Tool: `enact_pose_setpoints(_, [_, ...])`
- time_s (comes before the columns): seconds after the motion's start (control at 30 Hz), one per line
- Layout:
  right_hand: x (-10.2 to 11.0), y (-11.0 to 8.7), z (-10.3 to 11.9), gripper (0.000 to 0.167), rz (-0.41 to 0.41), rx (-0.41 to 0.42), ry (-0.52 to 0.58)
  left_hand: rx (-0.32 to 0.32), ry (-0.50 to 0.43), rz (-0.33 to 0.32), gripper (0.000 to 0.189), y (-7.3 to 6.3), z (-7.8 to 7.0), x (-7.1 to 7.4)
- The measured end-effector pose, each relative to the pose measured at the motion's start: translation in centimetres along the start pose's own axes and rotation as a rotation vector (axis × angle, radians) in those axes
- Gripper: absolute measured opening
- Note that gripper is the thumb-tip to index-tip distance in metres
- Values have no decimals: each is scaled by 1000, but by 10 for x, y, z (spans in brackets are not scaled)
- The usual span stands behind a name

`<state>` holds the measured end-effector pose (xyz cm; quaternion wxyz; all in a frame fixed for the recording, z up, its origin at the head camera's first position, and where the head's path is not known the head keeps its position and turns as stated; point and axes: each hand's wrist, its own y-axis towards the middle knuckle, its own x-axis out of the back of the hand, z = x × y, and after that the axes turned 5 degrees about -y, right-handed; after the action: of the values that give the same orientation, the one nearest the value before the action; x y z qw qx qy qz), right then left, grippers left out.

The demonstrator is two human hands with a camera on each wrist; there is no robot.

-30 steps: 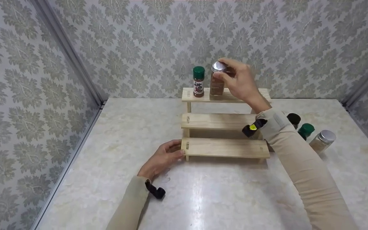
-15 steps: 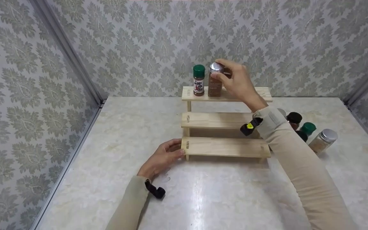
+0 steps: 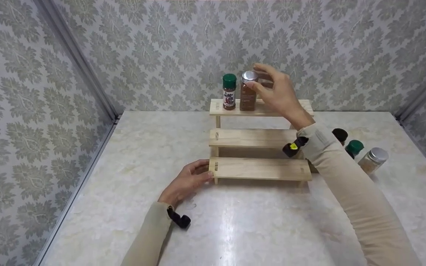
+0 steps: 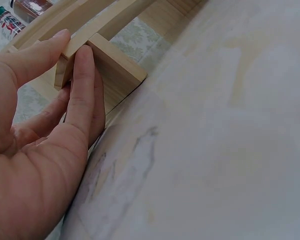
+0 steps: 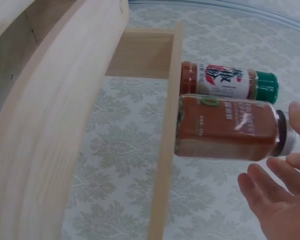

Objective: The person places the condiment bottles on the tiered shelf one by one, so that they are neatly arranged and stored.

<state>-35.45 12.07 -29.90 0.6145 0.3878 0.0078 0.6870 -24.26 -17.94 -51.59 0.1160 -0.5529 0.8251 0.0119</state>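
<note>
My right hand (image 3: 277,92) is around the silver cap of a spice jar (image 3: 248,96) with reddish-brown powder. In the right wrist view, its fingers (image 5: 270,187) are spread and apart from the jar, with the thumb close to the cap. The jar stands upright on the top shelf of a three-step wooden rack (image 3: 261,169). Left of it stands a smaller green-capped spice bottle (image 3: 229,92). My left hand (image 3: 186,181) holds the left end of the lowest shelf; in the left wrist view, the thumb (image 4: 57,45) lies on the wood and fingers are against its underside and leg.
Right of the rack, partly behind my right sleeve, stand a dark-capped jar (image 3: 340,135), a green-capped jar (image 3: 354,147) and a silver-capped jar (image 3: 374,160). A patterned wall (image 3: 183,48) rises close behind the rack. The marble-look tabletop (image 3: 257,221) extends in front.
The right hand has shifted the silver-capped jar slightly left toward the green-capped bottle, then its fingers have lifted and spread off the cap. The left hand has stayed on the rack.
</note>
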Motion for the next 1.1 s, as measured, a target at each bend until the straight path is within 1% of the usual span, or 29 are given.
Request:
enact_pose_setpoints(0.13, [15,-9,5,53,-22,26,-12,-1,-4,11,65,-1,1,1])
enact_pose_setpoints(0.37, [45,-27,10,49,-47,43,-68,6,4,-14,67,-2,-1,2])
enact_pose_setpoints(0.63, [84,-59,-4,44,-81,88,-116,27,4,-23,66,2,1,0])
enact_pose_setpoints(0.7, [92,-67,-8,44,-84,93,-145,26,1,-21,67,2,1,0])
enact_pose_setpoints(0.9, [119,-91,-20,44,-101,61,-255,29,-9,-25,68,3,2,-1])
enact_pose_setpoints(1.1, [146,-112,-35,44,-147,10,-294,35,2,-30,67,4,1,-1])
